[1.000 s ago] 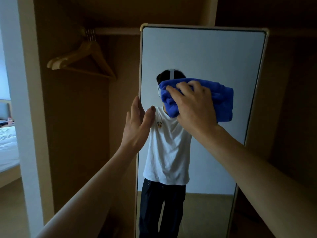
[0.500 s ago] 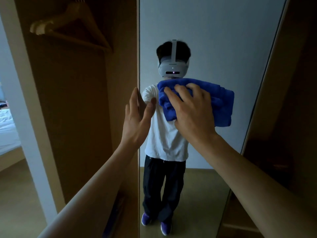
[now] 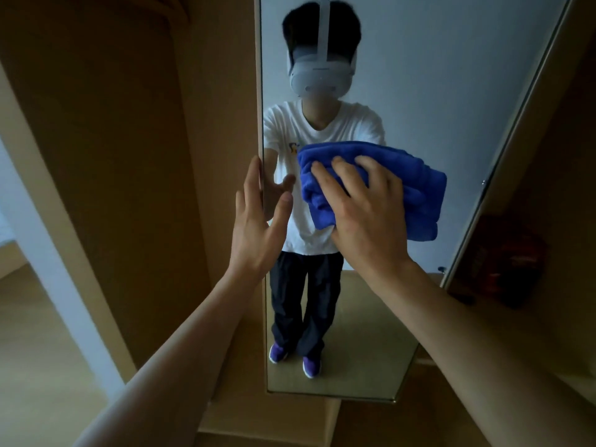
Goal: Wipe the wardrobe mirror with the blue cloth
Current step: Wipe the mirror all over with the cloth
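The wiping is under way. The right hand [image 3: 364, 217] lies on the folded blue cloth [image 3: 416, 195] and presses it flat against the wardrobe mirror [image 3: 435, 91], at about mid-height and a little left of the glass's middle. Its grip is apart: the fingers [image 3: 338, 169] are spread across the top fold and only slightly bent, bearing on the cloth rather than wrapped round it. The thumb is hidden.

The left hand [image 3: 258, 230] is also apart, with straight fingers laid along the mirror's left edge and the thumb tip meeting its own reflection on the glass. It holds nothing and seems to brace the mirror against the push of the cloth. Just left of it stands the wardrobe's brown side panel [image 3: 129, 156].

How much is done is hard to judge. The glass shows no streaks, damp trails or smears, so wiped and unwiped areas look alike. The cloth covers only a small patch of a tall pane. Going by where it sits, the lower part down to the bottom edge [image 3: 329, 393] and the strip along the right side probably need passes. The top runs out of view, so I cannot tell its state.
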